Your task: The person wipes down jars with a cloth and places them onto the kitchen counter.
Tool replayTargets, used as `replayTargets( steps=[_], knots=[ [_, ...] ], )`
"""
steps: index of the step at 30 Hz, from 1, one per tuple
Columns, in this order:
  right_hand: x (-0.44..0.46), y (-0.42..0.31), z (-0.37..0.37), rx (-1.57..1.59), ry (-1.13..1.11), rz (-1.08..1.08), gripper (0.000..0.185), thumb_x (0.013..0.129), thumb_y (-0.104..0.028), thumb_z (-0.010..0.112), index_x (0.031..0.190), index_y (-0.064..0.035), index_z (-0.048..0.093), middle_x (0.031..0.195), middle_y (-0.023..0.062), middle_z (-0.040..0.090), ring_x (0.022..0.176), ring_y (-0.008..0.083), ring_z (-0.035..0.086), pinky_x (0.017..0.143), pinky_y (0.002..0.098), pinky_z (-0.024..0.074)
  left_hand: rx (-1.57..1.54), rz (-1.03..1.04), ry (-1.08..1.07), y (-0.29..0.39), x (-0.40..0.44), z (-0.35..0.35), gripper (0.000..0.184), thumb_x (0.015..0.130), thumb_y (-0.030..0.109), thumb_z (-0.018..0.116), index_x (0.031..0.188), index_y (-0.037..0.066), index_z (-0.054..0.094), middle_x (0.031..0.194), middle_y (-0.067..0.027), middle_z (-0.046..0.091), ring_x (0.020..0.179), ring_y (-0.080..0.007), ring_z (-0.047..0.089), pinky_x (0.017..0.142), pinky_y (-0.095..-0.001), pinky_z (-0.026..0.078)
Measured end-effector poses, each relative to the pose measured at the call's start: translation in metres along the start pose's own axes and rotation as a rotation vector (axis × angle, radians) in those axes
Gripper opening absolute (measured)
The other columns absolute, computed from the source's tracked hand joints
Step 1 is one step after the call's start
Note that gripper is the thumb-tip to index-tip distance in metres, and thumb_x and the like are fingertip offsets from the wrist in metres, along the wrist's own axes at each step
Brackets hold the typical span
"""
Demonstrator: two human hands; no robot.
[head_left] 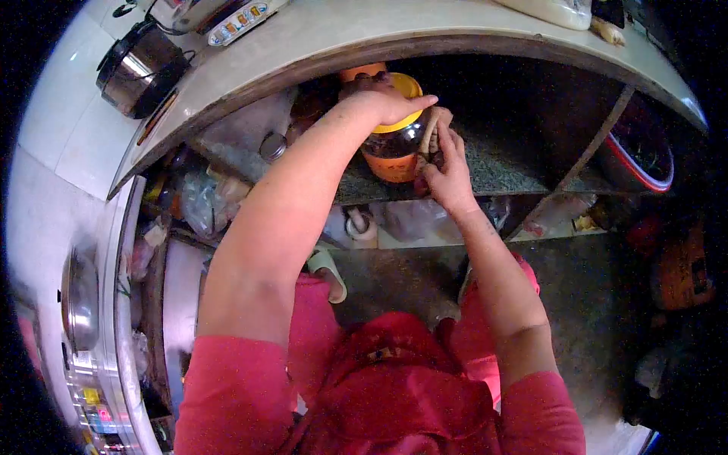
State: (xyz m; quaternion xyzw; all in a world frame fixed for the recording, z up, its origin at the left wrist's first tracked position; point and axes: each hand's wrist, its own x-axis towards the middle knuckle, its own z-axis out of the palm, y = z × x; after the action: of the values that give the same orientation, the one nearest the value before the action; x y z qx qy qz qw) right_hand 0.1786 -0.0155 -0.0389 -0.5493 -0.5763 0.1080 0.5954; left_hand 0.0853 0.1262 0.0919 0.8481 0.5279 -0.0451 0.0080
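Note:
A clear jar [398, 142] with a yellow lid [407, 85] and an orange band stands upright on the dark cabinet shelf. My left hand [377, 100] grips it from above, palm over the lid, with the thumb stretched to the right; its other fingers are partly hidden behind the lid. A crumpled beige cloth [432, 130] is pinched in my right hand [449, 173] and pressed against the jar's right side. Behind my left hand, another orange container [362, 72] shows in part.
The counter edge [470, 42] arches above the shelf. On the left are a small capped jar [273, 146], plastic bags [203, 206] and a dark pot [144, 70]. A divider [595, 140] separates a red-and-white rimmed basin [641, 159] at right. Bagged items lie lower down.

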Motion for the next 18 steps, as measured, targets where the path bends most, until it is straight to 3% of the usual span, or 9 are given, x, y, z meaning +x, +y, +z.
replayTargets(
  steps=[3, 8, 11, 12, 15, 16, 18],
  knots=[
    [-0.006, -0.020, 0.001, -0.128, 0.020, -0.093, 0.082, 0.072, 0.001, 0.063, 0.146, -0.0103, 0.031, 0.137, 0.0228, 0.033, 0.127, 0.0428, 0.036, 0.108, 0.0432, 0.0323, -0.044, -0.017, -0.002, 0.003, 0.005, -0.001, 0.119, 0.067, 0.092, 0.037, 0.145, 0.002, 0.032, 0.149, -0.0138, 0.036, 0.134, -0.0313, 0.039, 0.110, -0.0402, 0.033],
    [-0.014, -0.035, 0.011, -0.451, 0.002, -0.300, 0.074, 0.070, 0.000, 0.063, 0.139, -0.0229, 0.046, 0.135, 0.0161, 0.037, 0.120, 0.0387, 0.040, 0.100, 0.0455, 0.0385, 0.000, -0.100, 0.019, 0.006, 0.014, 0.005, 0.113, 0.070, 0.090, 0.037, 0.143, 0.004, 0.037, 0.147, -0.0136, 0.040, 0.133, -0.0295, 0.042, 0.108, -0.0412, 0.035],
    [-0.022, -0.031, 0.012, -0.665, -0.121, -0.523, 0.053, 0.082, -0.014, 0.054, 0.132, -0.0308, 0.053, 0.131, 0.0085, 0.044, 0.115, 0.0362, 0.044, 0.097, 0.0468, 0.0412, 0.046, -0.084, 0.036, 0.010, 0.009, 0.001, 0.106, 0.075, 0.086, 0.035, 0.141, 0.003, 0.040, 0.146, -0.0133, 0.040, 0.133, -0.0296, 0.041, 0.108, -0.0414, 0.035],
    [-0.025, -0.029, 0.012, -0.749, -0.147, -0.564, 0.051, 0.081, -0.016, 0.053, 0.129, -0.0323, 0.055, 0.125, 0.0029, 0.047, 0.114, 0.0322, 0.045, 0.097, 0.0459, 0.0410, 0.064, -0.059, 0.043, 0.010, 0.006, -0.001, 0.104, 0.076, 0.085, 0.035, 0.141, 0.003, 0.041, 0.146, -0.0133, 0.041, 0.133, -0.0297, 0.041, 0.108, -0.0415, 0.035],
    [-0.035, -0.013, 0.013, -0.771, -0.269, -0.565, 0.050, 0.081, -0.017, 0.054, 0.128, -0.0323, 0.057, 0.123, 0.0015, 0.048, 0.113, 0.0291, 0.046, 0.097, 0.0441, 0.0406, 0.083, -0.055, 0.045, 0.012, -0.001, -0.005, 0.098, 0.080, 0.081, 0.035, 0.141, 0.004, 0.042, 0.147, -0.0129, 0.040, 0.133, -0.0295, 0.042, 0.107, -0.0419, 0.036],
    [-0.038, -0.012, 0.012, -0.756, -0.243, -0.552, 0.049, 0.078, -0.013, 0.055, 0.122, -0.0334, 0.062, 0.121, 0.0016, 0.044, 0.112, 0.0234, 0.044, 0.096, 0.0389, 0.0406, 0.095, -0.033, 0.055, 0.008, 0.005, 0.000, 0.097, 0.080, 0.080, 0.036, 0.140, 0.004, 0.043, 0.146, -0.0126, 0.041, 0.133, -0.0294, 0.042, 0.107, -0.0419, 0.036],
    [-0.037, -0.015, 0.000, -0.807, -0.373, -0.436, 0.046, 0.078, -0.012, 0.056, 0.119, -0.0322, 0.064, 0.121, 0.0016, 0.046, 0.113, 0.0237, 0.044, 0.095, 0.0389, 0.0408, 0.114, 0.010, 0.079, 0.005, 0.013, 0.005, 0.095, 0.081, 0.079, 0.037, 0.140, 0.005, 0.044, 0.146, -0.0120, 0.041, 0.132, -0.0291, 0.043, 0.106, -0.0418, 0.037]
  ],
)
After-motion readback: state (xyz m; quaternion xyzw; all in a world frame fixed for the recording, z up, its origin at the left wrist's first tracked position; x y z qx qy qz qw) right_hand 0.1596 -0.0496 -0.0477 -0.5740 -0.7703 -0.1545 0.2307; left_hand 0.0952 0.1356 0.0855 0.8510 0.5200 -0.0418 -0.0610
